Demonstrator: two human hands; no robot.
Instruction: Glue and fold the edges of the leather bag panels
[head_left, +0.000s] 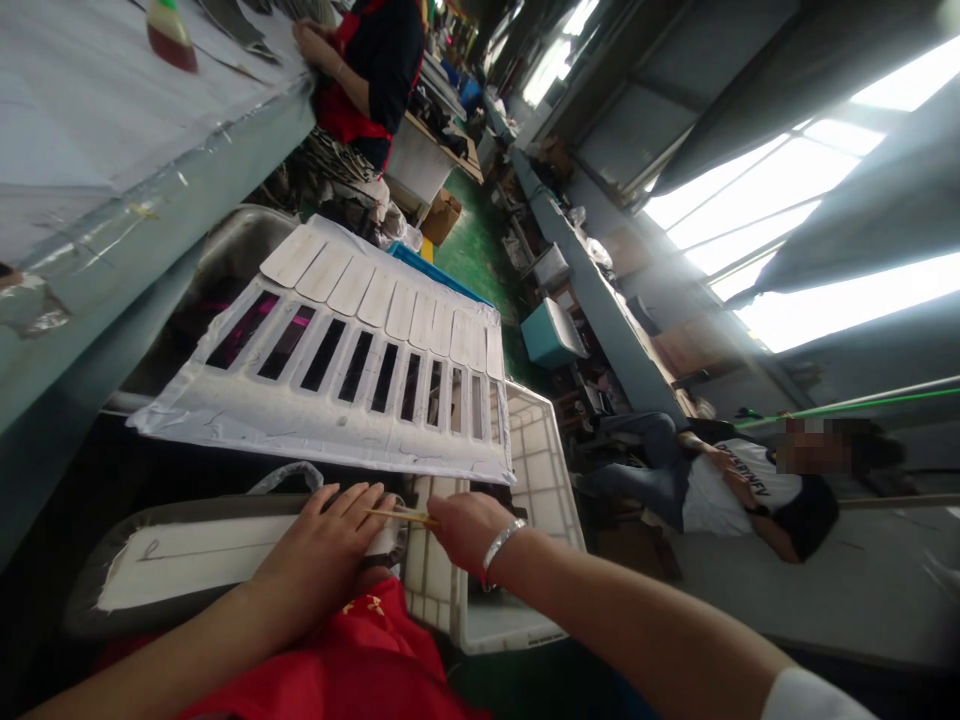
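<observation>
Right hand [471,530] is narrow, and with it I pinch a thin yellowish stick [405,516], whose tip points to the fingers of my left hand [337,535]; whether it touches them, I cannot tell from so far away. That left hand lies wide and flat, palm down, near the right end of a long dark-grey padded piece with rounded corners [82,600], and the piece is just beside the red cloth apron [390,660]. On it lies a long off-white strip [202,555] with a frayed end and a drawn line, so I judge that the placing of this strip is done. What is left seems to be at the end near the stick, but my hand covers much of it, so I cannot say how much. Beyond, a white slotted frame [255,420] carries a row of pale flat panels [337,280] along its far side, and near it stands a white plastic crate [536,440] with grid walls
</observation>
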